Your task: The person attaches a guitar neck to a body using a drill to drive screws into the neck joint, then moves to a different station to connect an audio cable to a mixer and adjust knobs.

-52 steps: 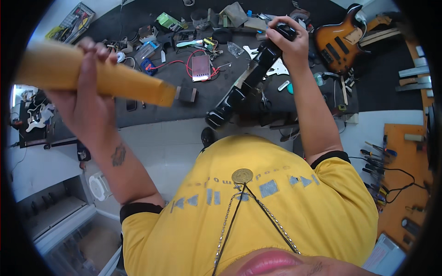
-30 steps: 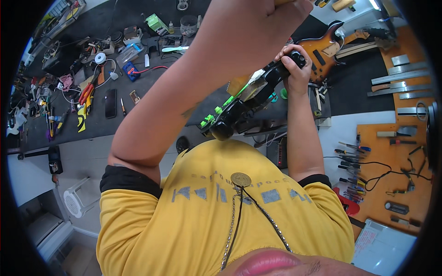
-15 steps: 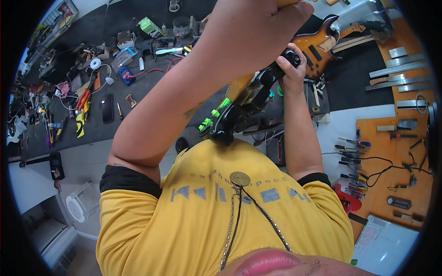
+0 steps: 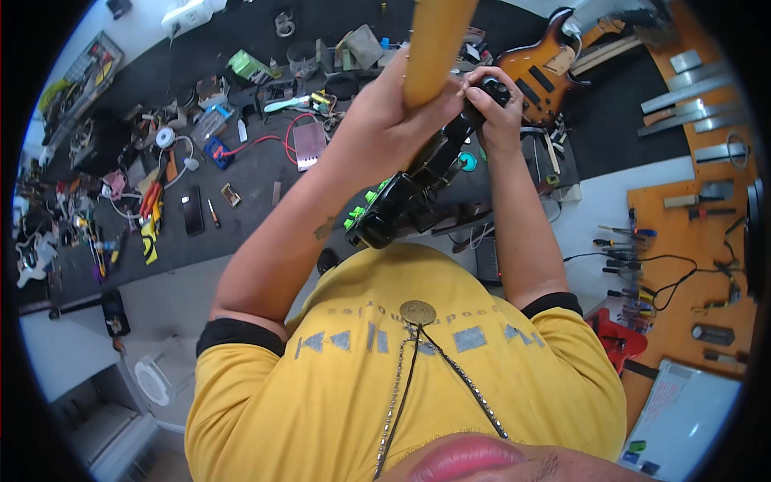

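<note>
A black, glossy guitar [image 4: 388, 210] is tilted on edge in front of my yellow shirt, and its pale wooden neck [image 4: 438, 52] rises toward the top of the view. My left hand [image 4: 401, 120] is closed at the lower visible part of the neck, close to the body; some of its fingers are hidden behind the wood. At the far right end of the black body, my right hand [image 4: 496, 108] grips the edge with curled fingers. Bright green pieces [image 4: 355, 214] show along the body's left side. My left forearm and hand cover part of the guitar.
A sunburst guitar body [image 4: 530, 80] lies on the dark workbench [image 4: 257, 209] at the far right. Tools, cables and a phone [image 4: 192, 210] are spread over the left side. Metal rulers and screwdrivers hang on a wooden board [image 4: 675, 241] at right, beside a red guitar [image 4: 617, 337].
My left hand has come down from the top edge to the neck near the guitar's body. The neck now stands plainly in view. My right hand keeps its hold, shifted slightly left.
</note>
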### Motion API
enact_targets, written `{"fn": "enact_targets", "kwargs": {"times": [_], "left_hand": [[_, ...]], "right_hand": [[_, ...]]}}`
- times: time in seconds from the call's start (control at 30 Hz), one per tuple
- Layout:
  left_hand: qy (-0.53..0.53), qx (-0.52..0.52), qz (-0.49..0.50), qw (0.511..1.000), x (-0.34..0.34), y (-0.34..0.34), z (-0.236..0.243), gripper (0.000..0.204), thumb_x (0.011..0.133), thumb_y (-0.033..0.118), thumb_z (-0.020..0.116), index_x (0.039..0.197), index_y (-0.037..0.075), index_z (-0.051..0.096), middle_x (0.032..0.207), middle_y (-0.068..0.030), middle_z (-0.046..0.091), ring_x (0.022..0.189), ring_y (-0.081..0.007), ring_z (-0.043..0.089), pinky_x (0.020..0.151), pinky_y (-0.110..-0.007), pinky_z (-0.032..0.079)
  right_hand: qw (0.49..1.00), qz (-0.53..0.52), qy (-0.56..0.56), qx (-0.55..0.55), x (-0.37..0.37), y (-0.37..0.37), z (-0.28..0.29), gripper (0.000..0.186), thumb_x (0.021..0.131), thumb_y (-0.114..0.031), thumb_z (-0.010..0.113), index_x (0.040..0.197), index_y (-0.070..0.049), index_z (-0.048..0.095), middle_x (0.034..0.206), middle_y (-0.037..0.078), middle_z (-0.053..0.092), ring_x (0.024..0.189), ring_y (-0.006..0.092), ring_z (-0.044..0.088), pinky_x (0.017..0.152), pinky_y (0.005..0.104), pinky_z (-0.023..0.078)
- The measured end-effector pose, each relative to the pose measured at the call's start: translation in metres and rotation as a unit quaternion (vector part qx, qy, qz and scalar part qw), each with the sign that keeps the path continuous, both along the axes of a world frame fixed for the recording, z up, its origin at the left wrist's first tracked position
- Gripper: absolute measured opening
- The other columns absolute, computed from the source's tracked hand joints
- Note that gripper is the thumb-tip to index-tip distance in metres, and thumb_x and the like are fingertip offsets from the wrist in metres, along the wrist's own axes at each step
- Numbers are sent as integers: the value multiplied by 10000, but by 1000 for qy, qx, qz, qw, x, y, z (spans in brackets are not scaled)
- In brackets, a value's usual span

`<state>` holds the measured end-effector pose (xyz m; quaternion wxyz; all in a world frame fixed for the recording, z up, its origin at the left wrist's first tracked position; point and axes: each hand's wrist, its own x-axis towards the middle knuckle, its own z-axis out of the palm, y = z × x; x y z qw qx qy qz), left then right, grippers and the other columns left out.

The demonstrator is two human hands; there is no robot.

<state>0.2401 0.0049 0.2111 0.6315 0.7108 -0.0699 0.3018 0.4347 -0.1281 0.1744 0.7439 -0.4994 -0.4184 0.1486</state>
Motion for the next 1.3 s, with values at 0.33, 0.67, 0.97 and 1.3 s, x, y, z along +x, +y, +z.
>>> {"fn": "enact_targets", "kwargs": {"times": [0.33,0.67,0.97,1.3], "left_hand": [[39,-135,-89,986,13,-12,-38,588,1080,337,549,1517,-16,374,1244,-106,646,1208,-176,556,1099,-347,380],[97,-143,-152,973,15,-8,-44,714,1026,388,557,1561,-12,304,1477,-176,522,1358,-231,476,1156,-374,334],[123,-93,-118,981,10,-14,-73,1111,626,105,945,1569,11,367,1618,-146,367,1516,-235,325,1178,-378,343],[145,16,-91,985,14,-16,-74,1010,658,-83,906,1518,48,392,1715,-86,196,1477,-140,337,1125,-347,439]], "right_hand": [[998,-50,-16,-30,6,13,-8,184,827,-118,795,964,-33,707,886,-16,661,814,56,622,734,227,502],[997,-45,-30,-53,14,18,-12,211,831,-154,811,969,-48,692,892,-43,619,828,51,573,741,220,462],[996,-52,-31,-58,11,25,-14,216,814,-169,825,942,-45,703,893,-24,634,834,68,601,751,239,492],[995,-69,-64,-11,16,31,-19,246,826,-194,830,983,-49,710,828,-38,656,766,42,603,723,212,507]]}}
